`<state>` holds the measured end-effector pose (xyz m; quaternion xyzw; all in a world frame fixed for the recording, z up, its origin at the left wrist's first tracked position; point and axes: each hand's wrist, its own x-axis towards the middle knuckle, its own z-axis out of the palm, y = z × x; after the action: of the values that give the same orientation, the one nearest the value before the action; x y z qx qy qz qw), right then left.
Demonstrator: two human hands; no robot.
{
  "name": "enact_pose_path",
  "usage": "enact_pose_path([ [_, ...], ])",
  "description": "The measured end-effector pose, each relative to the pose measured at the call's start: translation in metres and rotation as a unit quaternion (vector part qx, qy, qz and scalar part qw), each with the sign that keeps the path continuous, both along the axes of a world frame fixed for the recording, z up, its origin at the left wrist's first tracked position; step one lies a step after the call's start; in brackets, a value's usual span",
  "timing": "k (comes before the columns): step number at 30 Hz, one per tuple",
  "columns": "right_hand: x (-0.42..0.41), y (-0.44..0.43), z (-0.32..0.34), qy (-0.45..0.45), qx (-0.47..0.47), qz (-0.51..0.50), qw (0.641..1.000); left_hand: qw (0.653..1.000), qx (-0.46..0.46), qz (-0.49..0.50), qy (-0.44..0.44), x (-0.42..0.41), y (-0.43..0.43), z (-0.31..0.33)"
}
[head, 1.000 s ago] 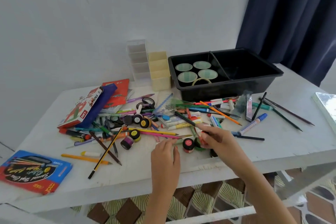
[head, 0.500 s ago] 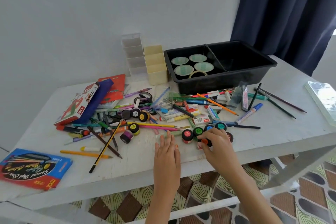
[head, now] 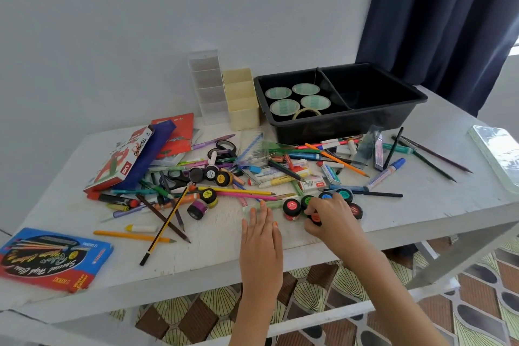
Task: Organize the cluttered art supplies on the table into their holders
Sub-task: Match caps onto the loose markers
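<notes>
so right grip (head: 331, 213) is clamped on an orange pot (head: 315, 218) among the other pots (head: 291, 206) near the front edge of the counter (head: 213, 258), i'd guess to bunch them up for the tray (head: 345, 128) at the back, while left grip (head: 259, 229) lies flat beside them, fingers straight, holding nothing, likely just bracing.

Plain pale-grey wall (head: 140, 22) stood at back; dark navy curtain (head: 449, 22) hung at right w/ daylight at its edge. White painted table (head: 421, 205) looked scuffed. Floor (head: 477, 303) was tiled in brown, black & yellow-green fan patterns.
</notes>
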<state>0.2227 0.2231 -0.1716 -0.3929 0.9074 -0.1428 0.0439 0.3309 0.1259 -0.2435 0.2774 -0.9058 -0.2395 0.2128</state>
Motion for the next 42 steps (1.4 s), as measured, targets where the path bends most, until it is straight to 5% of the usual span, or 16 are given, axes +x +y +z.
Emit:
enact_pose_path([
  [10, 0.015, -0.005, -0.009, 0.006, -0.093, -0.035, 0.995, 0.996, 0.045, -0.011, 0.075, 0.009, -0.003, 0.016],
  [17, 0.039, -0.077, -0.003, -0.065, -0.189, 0.131, 0.971, 0.961, 0.114, 0.155, 0.199, 0.047, -0.040, 0.038],
  [26, 0.074, -0.170, -0.012, 0.036, -0.090, 0.336, 0.937, 0.911, 0.143, 0.281, 0.267, 0.096, -0.075, 0.045],
  [32, 0.085, -0.180, -0.023, 0.146, 0.030, 0.343, 0.928, 0.902, 0.143, 0.296, 0.280, 0.112, -0.080, 0.041],
  [42, 0.073, -0.142, -0.022, -0.077, -0.256, 0.226, 0.937, 0.915, 0.161, 0.260, 0.262, 0.090, -0.072, 0.037],
])
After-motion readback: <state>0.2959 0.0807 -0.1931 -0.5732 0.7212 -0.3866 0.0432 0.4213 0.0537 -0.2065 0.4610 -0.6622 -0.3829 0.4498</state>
